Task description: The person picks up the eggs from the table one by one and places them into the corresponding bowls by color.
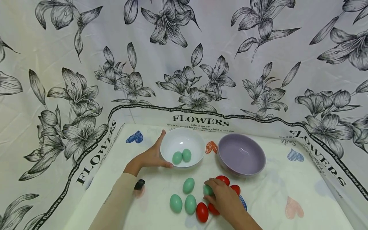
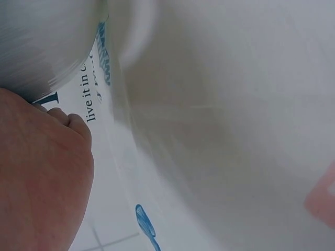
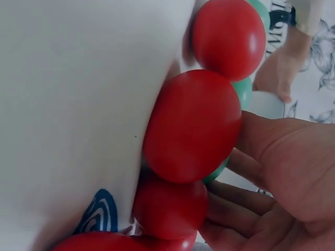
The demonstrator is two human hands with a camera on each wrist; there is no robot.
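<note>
My left hand (image 1: 152,156) grips the left side of a white bowl (image 1: 184,137), its thumb at the front rim and its fingers round the back. Two green eggs (image 1: 187,155) lie in the bowl. Among the eggs on the cloth, my right hand (image 1: 222,198) has its fingertips round a green egg (image 1: 207,190). In the right wrist view that egg (image 3: 217,171) is mostly hidden behind a large red egg (image 3: 193,128). Several red eggs (image 1: 202,212) lie close about the right hand, partly covered by it. Three green eggs (image 1: 176,203) sit to its left.
A purple bowl (image 1: 241,156) stands right of the white one, holding nothing. Beneath everything is a pale cloth (image 1: 276,198) printed with hearts. A flowered curtain (image 1: 184,64) rises behind and at the sides. My left wrist wears a black band (image 1: 139,184).
</note>
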